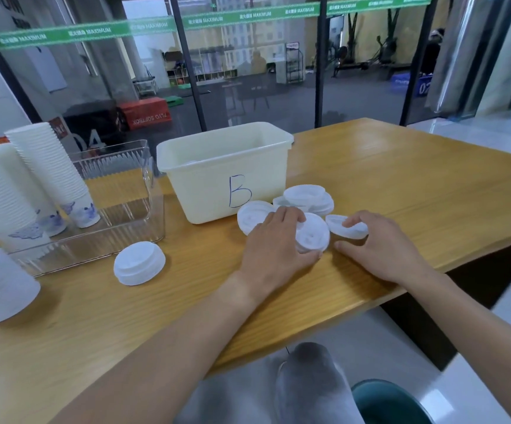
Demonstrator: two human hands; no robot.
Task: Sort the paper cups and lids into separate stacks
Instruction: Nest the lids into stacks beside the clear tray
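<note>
White plastic lids lie in front of the cream bin. My left hand (274,243) grips a small stack of lids (313,237) between its fingers and thumb. My right hand (376,244) pinches a single upturned lid (344,228) just to the right. Another lid (252,217) lies flat behind my left hand, and a loose pile of lids (307,198) sits beside the bin. A separate lid stack (139,263) stands further left. Tall stacks of paper cups (49,172) lean in a clear tray (125,228) at the left.
The cream bin marked B (226,172) stands mid-table. A lying stack of cups (0,286) is at the far left edge. The wooden table's front edge (370,298) runs diagonally below my hands. Glass wall behind.
</note>
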